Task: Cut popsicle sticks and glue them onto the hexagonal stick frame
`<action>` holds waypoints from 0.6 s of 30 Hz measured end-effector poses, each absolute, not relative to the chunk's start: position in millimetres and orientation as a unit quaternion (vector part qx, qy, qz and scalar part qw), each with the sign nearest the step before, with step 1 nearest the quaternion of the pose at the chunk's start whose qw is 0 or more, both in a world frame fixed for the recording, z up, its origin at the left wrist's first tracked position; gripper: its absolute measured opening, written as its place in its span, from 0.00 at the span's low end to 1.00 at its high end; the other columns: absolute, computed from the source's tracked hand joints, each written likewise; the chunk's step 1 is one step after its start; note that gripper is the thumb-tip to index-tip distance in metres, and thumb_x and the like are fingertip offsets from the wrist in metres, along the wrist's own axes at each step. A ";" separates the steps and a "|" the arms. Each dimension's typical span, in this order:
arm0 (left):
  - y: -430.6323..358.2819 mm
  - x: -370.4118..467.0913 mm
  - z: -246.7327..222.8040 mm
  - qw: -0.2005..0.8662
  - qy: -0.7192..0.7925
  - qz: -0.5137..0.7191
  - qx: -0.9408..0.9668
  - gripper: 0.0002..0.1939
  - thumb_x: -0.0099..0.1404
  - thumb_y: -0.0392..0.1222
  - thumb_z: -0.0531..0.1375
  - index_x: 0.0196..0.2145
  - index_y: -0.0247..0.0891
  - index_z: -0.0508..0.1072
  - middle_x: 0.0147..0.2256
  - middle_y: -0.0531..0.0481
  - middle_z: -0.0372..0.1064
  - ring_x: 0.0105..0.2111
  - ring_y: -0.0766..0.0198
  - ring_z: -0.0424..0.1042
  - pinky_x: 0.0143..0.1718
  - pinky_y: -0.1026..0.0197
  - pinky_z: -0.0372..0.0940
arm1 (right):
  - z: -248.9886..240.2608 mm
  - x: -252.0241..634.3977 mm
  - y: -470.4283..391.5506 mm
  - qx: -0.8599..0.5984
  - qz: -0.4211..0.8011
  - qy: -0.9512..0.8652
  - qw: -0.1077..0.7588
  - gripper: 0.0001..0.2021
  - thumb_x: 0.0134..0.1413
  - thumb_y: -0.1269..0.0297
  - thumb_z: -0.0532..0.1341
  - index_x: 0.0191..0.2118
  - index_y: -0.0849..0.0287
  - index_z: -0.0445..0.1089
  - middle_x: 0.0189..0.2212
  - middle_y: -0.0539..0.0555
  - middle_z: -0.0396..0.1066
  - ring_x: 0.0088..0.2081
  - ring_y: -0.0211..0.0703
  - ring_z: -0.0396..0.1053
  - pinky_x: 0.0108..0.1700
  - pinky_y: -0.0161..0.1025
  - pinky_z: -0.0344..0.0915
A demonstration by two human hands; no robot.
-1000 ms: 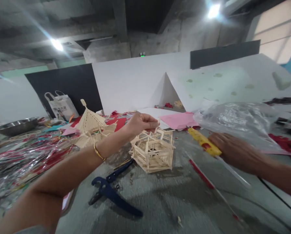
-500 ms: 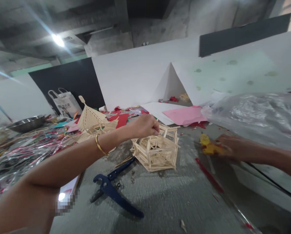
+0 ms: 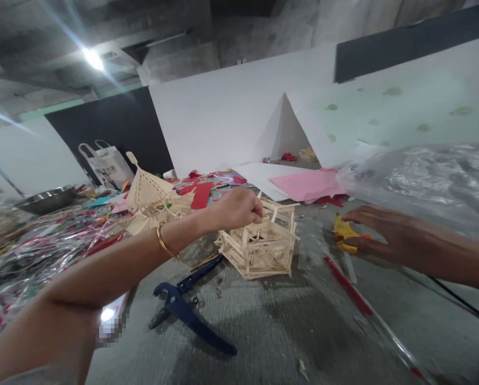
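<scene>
A lattice frame of pale wooden sticks (image 3: 268, 243) sits in the middle on the grey floor. Over its back left rim my left hand (image 3: 239, 207) is closed, fingers pinched at the top of the frame; the fingertips are partly hidden. To the right lies a yellow glue gun (image 3: 344, 233), with a clear glue stick pointing down from it. My right hand (image 3: 378, 230) is beside it, thumb and fingers apart around its near end, the thumb close against the body. A dark blue ratchet cutter (image 3: 195, 315) lies open in front of the frame.
Behind my left arm stands a pointed wooden-stick roof (image 3: 149, 192). Clear-wrapped strips (image 3: 63, 256) pile up at left near a metal bowl (image 3: 49, 199). Pink paper (image 3: 307, 184) and a plastic bag (image 3: 427, 171) lie behind; a red-and-clear strip (image 3: 352, 289) is at right.
My right hand has gone from being closed around the glue gun to having its fingers spread beside it. My left hand stays at the frame. The view has shifted slightly.
</scene>
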State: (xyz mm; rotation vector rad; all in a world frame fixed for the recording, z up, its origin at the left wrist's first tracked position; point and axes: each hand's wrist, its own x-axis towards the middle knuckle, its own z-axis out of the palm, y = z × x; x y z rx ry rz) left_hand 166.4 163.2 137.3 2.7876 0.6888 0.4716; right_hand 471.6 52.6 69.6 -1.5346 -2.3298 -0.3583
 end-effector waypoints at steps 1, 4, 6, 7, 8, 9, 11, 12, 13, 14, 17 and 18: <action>163.4 166.4 137.3 0.113 0.232 0.161 0.953 0.08 0.50 0.35 0.58 0.23 0.37 0.78 0.20 0.51 0.72 0.21 0.70 0.64 0.26 0.65 0.54 | 70.1 468.2 52.1 -0.534 -0.132 -0.819 0.163 0.20 0.59 0.47 0.50 0.38 0.56 0.71 0.41 0.61 0.72 0.41 0.50 0.71 0.42 0.48 0.65; 164.8 167.0 136.9 0.107 0.216 0.165 0.956 0.08 0.50 0.35 0.57 0.23 0.37 0.78 0.19 0.51 0.72 0.20 0.70 0.64 0.26 0.66 0.53 | 73.6 457.3 49.6 -0.537 -0.133 -0.818 0.159 0.20 0.58 0.46 0.50 0.40 0.55 0.70 0.41 0.60 0.72 0.41 0.51 0.70 0.42 0.49 0.65; 165.3 167.6 136.7 0.101 0.213 0.163 0.958 0.08 0.50 0.35 0.57 0.22 0.38 0.78 0.19 0.51 0.71 0.20 0.69 0.64 0.26 0.65 0.53 | 76.9 450.2 47.6 -0.539 -0.130 -0.818 0.154 0.22 0.57 0.44 0.50 0.41 0.56 0.70 0.41 0.61 0.72 0.42 0.53 0.70 0.43 0.50 0.66; 165.3 167.9 136.6 0.097 0.216 0.160 0.958 0.09 0.50 0.35 0.57 0.23 0.37 0.78 0.19 0.51 0.72 0.20 0.69 0.64 0.26 0.65 0.53 | 78.3 447.1 46.8 -0.537 -0.130 -0.820 0.152 0.23 0.57 0.43 0.49 0.42 0.57 0.70 0.42 0.61 0.72 0.43 0.53 0.70 0.44 0.51 0.66; 165.2 168.1 136.5 0.093 0.220 0.156 0.959 0.09 0.50 0.35 0.57 0.23 0.37 0.78 0.19 0.50 0.72 0.20 0.69 0.64 0.26 0.64 0.53 | 79.2 444.4 46.1 -0.535 -0.132 -0.821 0.151 0.24 0.57 0.43 0.49 0.43 0.58 0.70 0.43 0.61 0.72 0.44 0.54 0.70 0.45 0.51 0.66; 165.2 168.2 136.3 0.090 0.223 0.152 0.959 0.09 0.50 0.35 0.57 0.23 0.37 0.78 0.20 0.50 0.72 0.20 0.69 0.64 0.26 0.64 0.53 | 79.7 442.2 45.6 -0.532 -0.137 -0.822 0.150 0.25 0.58 0.43 0.49 0.44 0.58 0.70 0.44 0.62 0.72 0.45 0.54 0.69 0.46 0.52 0.65; 165.3 168.5 135.5 0.086 0.222 0.154 0.959 0.09 0.50 0.35 0.57 0.23 0.38 0.78 0.20 0.50 0.72 0.21 0.69 0.64 0.26 0.64 0.53 | 79.5 438.7 45.1 -0.527 -0.147 -0.824 0.148 0.25 0.58 0.44 0.49 0.47 0.59 0.70 0.46 0.62 0.71 0.47 0.54 0.69 0.48 0.52 0.65; 165.6 168.7 134.9 0.086 0.217 0.160 0.959 0.09 0.50 0.34 0.57 0.23 0.38 0.78 0.20 0.51 0.72 0.21 0.69 0.64 0.26 0.64 0.53 | 79.1 437.1 45.0 -0.524 -0.153 -0.825 0.147 0.24 0.59 0.46 0.49 0.48 0.59 0.69 0.47 0.62 0.71 0.48 0.54 0.68 0.48 0.51 0.65; 166.1 168.9 134.2 0.086 0.210 0.166 0.960 0.09 0.49 0.34 0.57 0.22 0.38 0.78 0.19 0.51 0.72 0.20 0.69 0.64 0.26 0.65 0.53 | 78.9 435.4 44.7 -0.519 -0.157 -0.828 0.146 0.24 0.59 0.47 0.50 0.49 0.59 0.69 0.47 0.62 0.71 0.48 0.54 0.68 0.49 0.51 0.64; 166.5 169.2 133.5 0.085 0.204 0.172 0.960 0.09 0.49 0.34 0.57 0.21 0.39 0.77 0.19 0.51 0.71 0.20 0.69 0.64 0.26 0.65 0.53 | 78.9 433.4 44.4 -0.513 -0.162 -0.831 0.146 0.23 0.59 0.48 0.51 0.49 0.60 0.69 0.47 0.62 0.70 0.49 0.54 0.67 0.50 0.50 0.64; 167.5 170.9 132.2 0.083 0.193 0.177 0.962 0.09 0.48 0.33 0.57 0.20 0.39 0.77 0.18 0.51 0.71 0.20 0.69 0.64 0.25 0.65 0.53 | 81.6 425.4 42.2 -0.499 -0.174 -0.835 0.151 0.21 0.59 0.50 0.52 0.50 0.59 0.68 0.47 0.62 0.70 0.48 0.52 0.67 0.49 0.48 0.65; 167.6 171.6 132.1 0.082 0.193 0.175 0.962 0.09 0.48 0.32 0.57 0.20 0.39 0.77 0.18 0.51 0.71 0.20 0.69 0.65 0.25 0.65 0.53 | 83.3 422.2 41.2 -0.496 -0.178 -0.836 0.151 0.21 0.60 0.50 0.52 0.50 0.58 0.67 0.48 0.61 0.69 0.48 0.51 0.67 0.48 0.47 0.65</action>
